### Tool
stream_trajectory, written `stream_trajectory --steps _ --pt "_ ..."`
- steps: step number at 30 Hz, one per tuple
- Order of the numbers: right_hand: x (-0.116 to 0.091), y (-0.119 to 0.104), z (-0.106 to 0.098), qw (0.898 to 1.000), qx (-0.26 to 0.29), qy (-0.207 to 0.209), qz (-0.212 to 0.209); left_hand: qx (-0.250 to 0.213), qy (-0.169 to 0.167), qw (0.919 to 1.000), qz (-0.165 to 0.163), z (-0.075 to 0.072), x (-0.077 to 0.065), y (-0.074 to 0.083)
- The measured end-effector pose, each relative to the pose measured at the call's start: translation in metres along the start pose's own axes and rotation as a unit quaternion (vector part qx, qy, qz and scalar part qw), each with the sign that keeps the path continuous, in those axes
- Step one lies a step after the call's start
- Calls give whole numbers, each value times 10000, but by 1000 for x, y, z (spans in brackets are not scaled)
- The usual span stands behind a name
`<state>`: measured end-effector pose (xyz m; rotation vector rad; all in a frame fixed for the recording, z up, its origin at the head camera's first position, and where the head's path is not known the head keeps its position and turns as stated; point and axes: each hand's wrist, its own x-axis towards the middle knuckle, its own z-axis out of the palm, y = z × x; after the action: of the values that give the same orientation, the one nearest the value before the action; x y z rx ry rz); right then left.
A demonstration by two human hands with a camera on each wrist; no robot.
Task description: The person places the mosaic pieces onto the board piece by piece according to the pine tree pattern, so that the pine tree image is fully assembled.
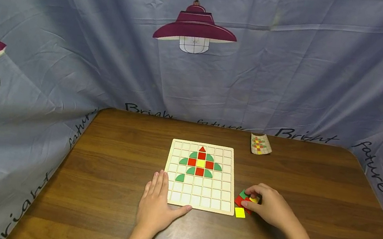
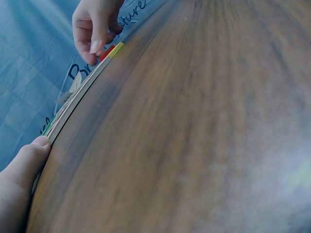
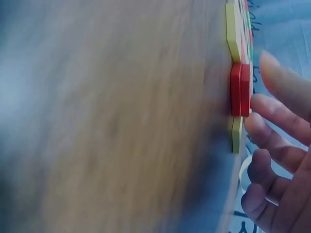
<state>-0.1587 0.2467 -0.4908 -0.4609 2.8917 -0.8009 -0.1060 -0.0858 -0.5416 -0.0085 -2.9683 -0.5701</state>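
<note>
Wooden table [image 1: 116,174], card [image 1: 261,144], fingers [image 1: 259,190] at tiles [image 1: 239,201]

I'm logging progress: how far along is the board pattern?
Looks done: a red cross with yellow centre, red triangle above, green pieces alongside. In hand: the right grip is at the loose tiles; whether it holds one is unclear. Left: likely those tiles; the lowest green piece lacks a mirror partner.

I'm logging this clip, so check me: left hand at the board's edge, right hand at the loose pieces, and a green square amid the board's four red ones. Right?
Not quite: the middle square is yellow, not green, as the head view shows. The left hand is at the edge of the board and the right hand at the loose pieces, as you said.
</note>
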Motion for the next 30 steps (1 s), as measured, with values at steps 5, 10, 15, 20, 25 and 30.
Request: stream_trajectory --steps 5,10,15,20,25,30 --pt "-3 6 -2 9996 106 -120 -215 4 40 10000 -2 0 0 0" --pt "-4 8 -2 9987 314 -154 -381 -22 9 10000 -18 0 0 -1" --pt "-4 8 -2 9979 445 -210 -431 -8 -27 10000 -35 1 0 -1" --pt "1 3 -1 9983 462 -243 -253 -21 -41 10000 -36 1 0 -1" --pt "13 -12 1 9982 553 -228 -85 -27 -4 10000 -16 1 0 -1" --pt "30 -34 10 9964 781 -326 74 -13 -10 10000 -13 2 1 0"
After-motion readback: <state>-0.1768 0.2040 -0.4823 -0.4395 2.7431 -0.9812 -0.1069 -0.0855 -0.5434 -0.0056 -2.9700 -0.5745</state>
